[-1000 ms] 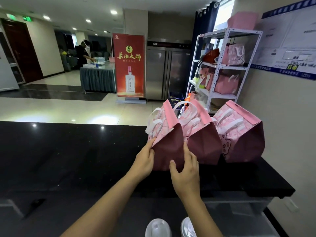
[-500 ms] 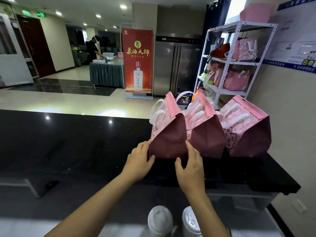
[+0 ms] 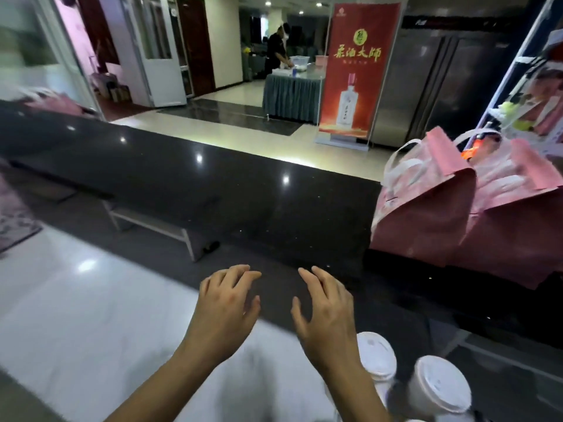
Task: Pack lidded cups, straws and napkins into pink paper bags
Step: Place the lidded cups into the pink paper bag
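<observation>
Black desk point(image 3: 243, 190) runs across a tiled lobby; I see both hands, left point(image 3: 227, 312) and right point(image 3: 327, 315), spread and empty above it, bags point(image 3: 426, 214) far right, cups point(image 3: 377, 357) just beside my right wrist.

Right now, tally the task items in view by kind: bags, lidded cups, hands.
Pink paper bags: 2, the near bag and the far bag, cut off by the frame edge
Lidded cups: 2, the left cup and the right cup
Hands: 2, left hand and right hand, both empty
Total: 6
</observation>
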A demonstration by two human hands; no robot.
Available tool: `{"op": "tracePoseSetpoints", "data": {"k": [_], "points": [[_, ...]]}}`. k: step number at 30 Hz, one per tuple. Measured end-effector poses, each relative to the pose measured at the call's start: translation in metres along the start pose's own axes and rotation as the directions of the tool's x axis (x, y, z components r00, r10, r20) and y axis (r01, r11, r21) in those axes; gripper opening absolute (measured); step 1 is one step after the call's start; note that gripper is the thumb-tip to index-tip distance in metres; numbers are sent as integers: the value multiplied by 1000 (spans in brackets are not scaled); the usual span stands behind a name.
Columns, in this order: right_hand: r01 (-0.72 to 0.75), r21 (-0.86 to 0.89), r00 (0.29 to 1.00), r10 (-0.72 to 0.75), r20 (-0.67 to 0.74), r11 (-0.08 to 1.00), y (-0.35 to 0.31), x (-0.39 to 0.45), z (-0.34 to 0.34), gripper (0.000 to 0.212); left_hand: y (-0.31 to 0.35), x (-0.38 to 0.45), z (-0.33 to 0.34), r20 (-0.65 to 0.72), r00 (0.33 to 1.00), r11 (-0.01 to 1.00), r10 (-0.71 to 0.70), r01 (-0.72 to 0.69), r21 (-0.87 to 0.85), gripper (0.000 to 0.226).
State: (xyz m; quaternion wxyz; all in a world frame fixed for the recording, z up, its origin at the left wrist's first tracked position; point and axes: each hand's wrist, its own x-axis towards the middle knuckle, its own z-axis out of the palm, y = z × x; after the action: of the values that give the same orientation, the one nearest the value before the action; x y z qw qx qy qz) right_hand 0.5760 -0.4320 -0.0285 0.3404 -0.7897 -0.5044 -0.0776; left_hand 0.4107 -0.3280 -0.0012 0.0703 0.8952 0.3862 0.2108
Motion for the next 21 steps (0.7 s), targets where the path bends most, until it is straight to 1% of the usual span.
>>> {"op": "tracePoseSetpoints", "data": {"k": [4, 8, 11, 16, 21], "points": [[88, 35, 991, -91, 99, 995, -62, -4, 38, 56, -51, -37, -30, -29, 993, 988, -114, 116, 102, 41], [190, 50, 966, -196, 171, 980, -131, -5, 76, 53, -111, -69, -65, -81, 973, 953, -215, 228, 201, 41], [227, 76, 951, -238, 198, 971, -188, -5, 108, 51, -165, -94, -90, -109, 954, 934, -280, 297, 201, 41], [246, 103, 929, -265, 259, 964, -293, -14, 173, 52, -276, -132, -127, -128, 941, 924, -314, 334, 185, 44], [256, 139, 903, -288, 320, 957, -390, -22, 233, 51, -371, -165, -168, -129, 925, 912, -358, 376, 166, 36]]}}
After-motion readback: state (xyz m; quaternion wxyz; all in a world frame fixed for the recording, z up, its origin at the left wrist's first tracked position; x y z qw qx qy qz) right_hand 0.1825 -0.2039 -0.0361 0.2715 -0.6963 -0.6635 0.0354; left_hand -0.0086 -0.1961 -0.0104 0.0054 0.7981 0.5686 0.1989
